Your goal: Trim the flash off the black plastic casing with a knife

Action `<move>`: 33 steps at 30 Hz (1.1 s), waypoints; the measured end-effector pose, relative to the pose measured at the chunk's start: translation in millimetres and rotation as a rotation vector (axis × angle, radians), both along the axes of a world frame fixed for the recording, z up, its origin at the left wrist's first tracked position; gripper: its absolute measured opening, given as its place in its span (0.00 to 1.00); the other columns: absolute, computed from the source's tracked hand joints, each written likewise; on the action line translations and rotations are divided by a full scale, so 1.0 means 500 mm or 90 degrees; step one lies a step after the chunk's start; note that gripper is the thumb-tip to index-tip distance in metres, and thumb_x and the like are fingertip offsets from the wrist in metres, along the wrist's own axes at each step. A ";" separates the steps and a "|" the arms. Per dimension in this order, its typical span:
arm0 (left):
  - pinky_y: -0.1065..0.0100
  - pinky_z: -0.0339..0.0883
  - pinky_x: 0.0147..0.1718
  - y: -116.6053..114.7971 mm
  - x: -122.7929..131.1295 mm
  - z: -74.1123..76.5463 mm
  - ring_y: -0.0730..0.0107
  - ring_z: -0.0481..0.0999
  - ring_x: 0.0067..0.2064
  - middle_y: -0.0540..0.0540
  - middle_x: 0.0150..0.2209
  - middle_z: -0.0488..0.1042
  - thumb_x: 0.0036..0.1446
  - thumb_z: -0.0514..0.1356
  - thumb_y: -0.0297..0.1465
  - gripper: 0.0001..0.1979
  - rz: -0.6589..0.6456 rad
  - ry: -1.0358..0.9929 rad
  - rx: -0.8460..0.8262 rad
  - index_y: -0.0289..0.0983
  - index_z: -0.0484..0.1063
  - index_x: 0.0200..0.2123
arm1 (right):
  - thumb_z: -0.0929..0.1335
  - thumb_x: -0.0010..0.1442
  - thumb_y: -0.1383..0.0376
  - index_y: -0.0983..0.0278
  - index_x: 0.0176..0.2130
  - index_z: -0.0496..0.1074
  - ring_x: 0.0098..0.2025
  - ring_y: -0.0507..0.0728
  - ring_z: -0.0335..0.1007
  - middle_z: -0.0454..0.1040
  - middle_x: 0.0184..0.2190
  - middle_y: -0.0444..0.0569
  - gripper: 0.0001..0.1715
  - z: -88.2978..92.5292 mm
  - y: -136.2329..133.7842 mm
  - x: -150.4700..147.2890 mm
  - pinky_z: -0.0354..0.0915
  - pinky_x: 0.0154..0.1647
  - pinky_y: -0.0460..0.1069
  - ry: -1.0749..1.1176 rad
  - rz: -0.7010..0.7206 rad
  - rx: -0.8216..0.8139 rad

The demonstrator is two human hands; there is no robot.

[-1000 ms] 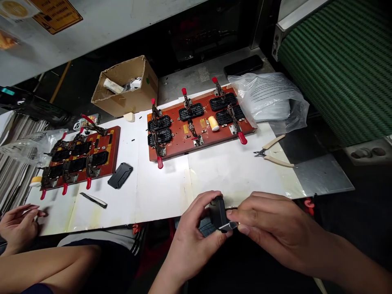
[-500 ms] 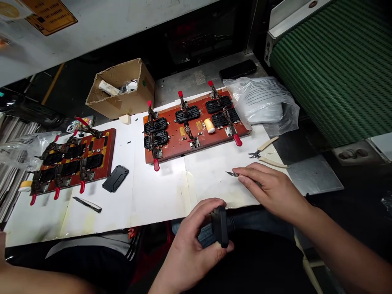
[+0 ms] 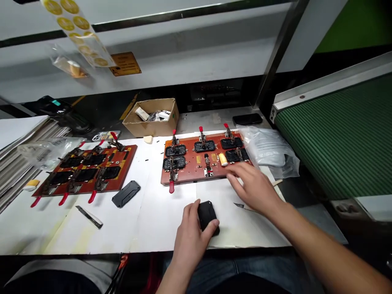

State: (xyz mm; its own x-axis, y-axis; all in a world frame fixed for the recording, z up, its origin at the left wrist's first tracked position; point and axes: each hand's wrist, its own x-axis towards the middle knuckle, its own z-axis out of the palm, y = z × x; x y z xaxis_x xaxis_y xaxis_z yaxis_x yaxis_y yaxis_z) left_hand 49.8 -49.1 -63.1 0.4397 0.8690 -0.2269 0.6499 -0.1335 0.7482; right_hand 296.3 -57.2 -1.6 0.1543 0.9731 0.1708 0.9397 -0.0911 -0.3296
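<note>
My left hand (image 3: pixel 192 226) grips a small black plastic housing (image 3: pixel 207 215) and rests it on the white work sheet (image 3: pixel 159 212) near the front edge. My right hand (image 3: pixel 251 187) reaches forward with fingers spread, empty, its fingertips at the front right edge of the red clamp fixture (image 3: pixel 206 160). That fixture carries several black housings under red-handled toggle clamps and a small yellow roll (image 3: pixel 223 159). A thin blade (image 3: pixel 241 206) lies on the sheet just under my right wrist.
A second red fixture (image 3: pixel 87 169) lies to the left, with a loose black cover (image 3: pixel 126 194) and another blade (image 3: pixel 89 216) beside it. Behind are a cardboard box (image 3: pixel 153 116), a plastic bag (image 3: pixel 269 151) and a phone (image 3: pixel 247 119). A green conveyor belt (image 3: pixel 337 139) runs on the right.
My left hand brought the black housing up from my lap onto the sheet. My right hand let go of the blade and moved forward to the fixture. The view tilted upward.
</note>
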 end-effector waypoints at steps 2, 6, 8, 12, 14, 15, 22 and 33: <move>0.47 0.78 0.51 0.006 -0.018 -0.003 0.53 0.81 0.52 0.33 0.68 0.63 0.68 0.60 0.42 0.32 -0.034 0.017 0.039 0.40 0.56 0.70 | 0.63 0.74 0.61 0.67 0.58 0.74 0.55 0.67 0.76 0.78 0.52 0.61 0.20 0.026 0.103 0.010 0.69 0.56 0.60 -0.089 -0.029 -0.105; 0.35 0.58 0.71 0.007 -0.048 -0.020 0.41 0.53 0.77 0.34 0.77 0.52 0.61 0.68 0.35 0.44 -0.168 0.044 0.142 0.42 0.50 0.74 | 0.73 0.63 0.64 0.72 0.50 0.78 0.49 0.72 0.78 0.80 0.45 0.65 0.18 0.018 0.189 0.037 0.70 0.52 0.61 -0.136 -0.005 -0.197; 0.31 0.47 0.74 0.004 -0.052 -0.036 0.41 0.48 0.78 0.35 0.77 0.54 0.57 0.71 0.35 0.48 -0.229 0.042 0.170 0.41 0.50 0.74 | 0.70 0.66 0.64 0.68 0.52 0.76 0.49 0.68 0.78 0.79 0.48 0.61 0.17 0.004 0.152 0.035 0.71 0.50 0.58 -0.146 0.013 -0.212; 0.33 0.43 0.75 0.003 -0.050 -0.063 0.42 0.49 0.78 0.36 0.75 0.58 0.55 0.73 0.43 0.52 -0.241 0.006 0.189 0.38 0.50 0.74 | 0.69 0.70 0.58 0.58 0.53 0.71 0.51 0.61 0.76 0.77 0.50 0.52 0.14 -0.034 0.002 -0.011 0.72 0.52 0.55 0.073 0.079 -0.095; 0.34 0.41 0.76 0.005 -0.051 -0.071 0.41 0.47 0.79 0.37 0.76 0.57 0.55 0.72 0.48 0.53 -0.244 0.004 0.196 0.38 0.51 0.75 | 0.69 0.71 0.59 0.57 0.53 0.71 0.53 0.60 0.75 0.77 0.51 0.50 0.12 -0.071 -0.068 -0.052 0.72 0.55 0.55 0.194 0.127 -0.082; 0.34 0.40 0.76 0.005 -0.052 -0.073 0.41 0.46 0.79 0.37 0.77 0.56 0.54 0.72 0.51 0.54 -0.248 0.009 0.198 0.38 0.51 0.75 | 0.68 0.71 0.61 0.56 0.54 0.71 0.53 0.60 0.75 0.77 0.51 0.50 0.12 -0.092 -0.095 -0.073 0.73 0.55 0.55 0.226 0.136 -0.083; 0.38 0.36 0.77 0.006 -0.050 -0.071 0.42 0.46 0.79 0.34 0.75 0.57 0.51 0.73 0.52 0.56 -0.256 0.025 0.191 0.32 0.54 0.73 | 0.69 0.70 0.68 0.57 0.55 0.72 0.51 0.59 0.77 0.79 0.49 0.51 0.15 -0.155 -0.117 -0.107 0.76 0.51 0.55 0.246 0.153 -0.087; 0.39 0.39 0.77 0.003 -0.044 -0.071 0.39 0.52 0.76 0.33 0.68 0.66 0.48 0.75 0.47 0.53 -0.211 -0.007 0.156 0.35 0.57 0.72 | 0.64 0.71 0.71 0.57 0.63 0.67 0.55 0.61 0.75 0.79 0.53 0.52 0.24 -0.130 -0.093 -0.112 0.76 0.54 0.59 0.191 0.244 -0.105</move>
State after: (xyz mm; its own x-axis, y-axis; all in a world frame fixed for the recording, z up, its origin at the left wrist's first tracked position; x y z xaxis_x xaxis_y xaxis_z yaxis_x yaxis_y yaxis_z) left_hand 27.9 -47.7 -98.5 0.7058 0.7080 -0.0252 0.5343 -0.5087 0.6750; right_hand 240.2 -103.7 -66.4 -0.2001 0.9797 0.0136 0.7822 0.1681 -0.5999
